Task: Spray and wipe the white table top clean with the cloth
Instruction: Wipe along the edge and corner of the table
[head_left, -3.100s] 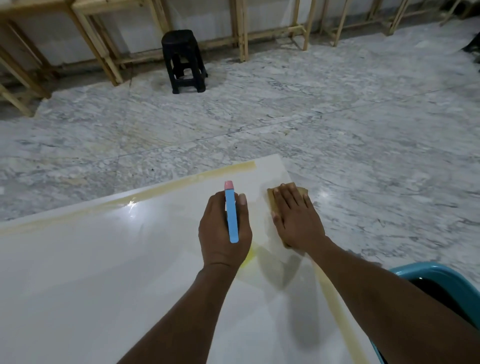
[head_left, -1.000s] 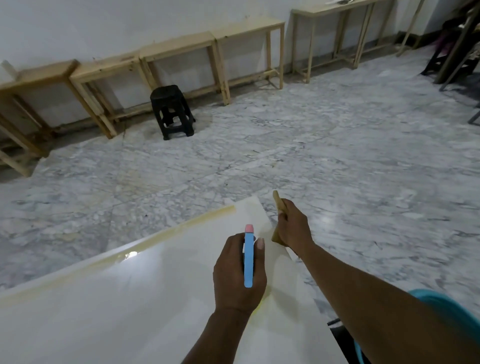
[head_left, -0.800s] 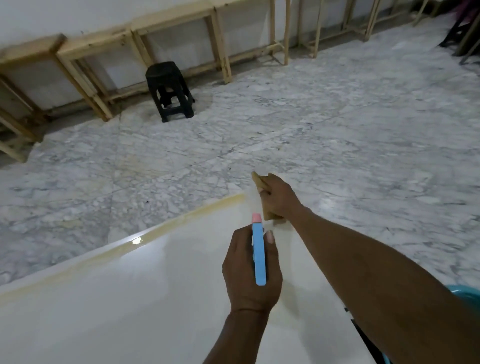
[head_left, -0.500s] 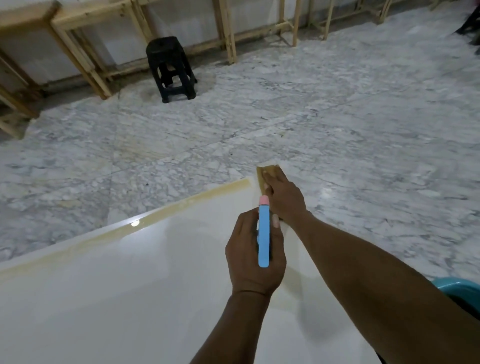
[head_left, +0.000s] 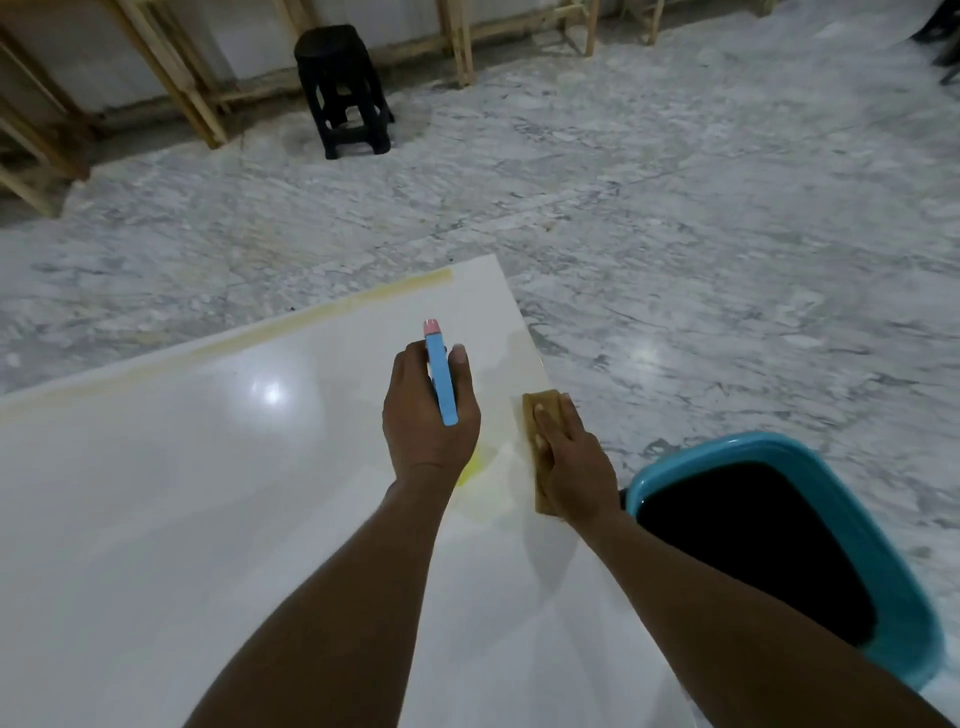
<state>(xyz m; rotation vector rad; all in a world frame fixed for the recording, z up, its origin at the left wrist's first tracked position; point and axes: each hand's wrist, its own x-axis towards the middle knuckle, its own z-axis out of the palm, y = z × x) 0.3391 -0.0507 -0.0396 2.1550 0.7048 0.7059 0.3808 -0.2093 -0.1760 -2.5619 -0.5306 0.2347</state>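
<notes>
The glossy white table top (head_left: 182, 519) fills the lower left, with a yellowish strip along its far edge. My left hand (head_left: 428, 415) is closed around a spray bottle (head_left: 440, 379) with a blue top and pink nozzle, held above the table near its right side. A yellow patch shows under that hand; the bottle's body is hidden. My right hand (head_left: 574, 462) presses a folded tan cloth (head_left: 537, 415) flat on the table's right edge, fingers laid over it.
A teal plastic basin (head_left: 883, 587) with a dark inside stands on the marble floor just right of the table. A black plastic stool (head_left: 343, 88) and wooden table frames (head_left: 171, 78) stand by the far wall.
My right hand has slid the cloth from the table's far right corner back toward me along the right edge. The left hand keeps the spray bottle above the table.
</notes>
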